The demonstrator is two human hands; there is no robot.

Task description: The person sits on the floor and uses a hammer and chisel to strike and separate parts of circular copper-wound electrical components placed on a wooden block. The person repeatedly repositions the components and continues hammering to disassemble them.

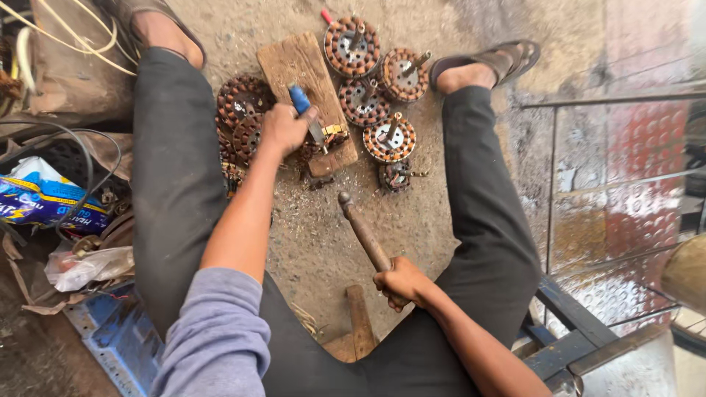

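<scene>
My left hand [283, 129] grips a blue-handled chisel [305, 109], its metal tip set against a copper-wound piece [332, 132] on a worn wooden block [305, 70]. My right hand [401, 283] holds a hammer [360, 224] by its wooden handle, the head raised toward the block and clear of the chisel. Round fan stators with copper windings [353, 45] lie on the ground beyond the block, and a stack of them [241, 103] sits left of it.
My legs in dark trousers spread to both sides, with sandalled feet [507, 59] at the top. Wires, plastic bags [40, 198] and a blue metal part [110, 334] lie at left. A metal frame and patterned sheet [625, 206] stand at right. A wooden stool edge [360, 323] is beneath me.
</scene>
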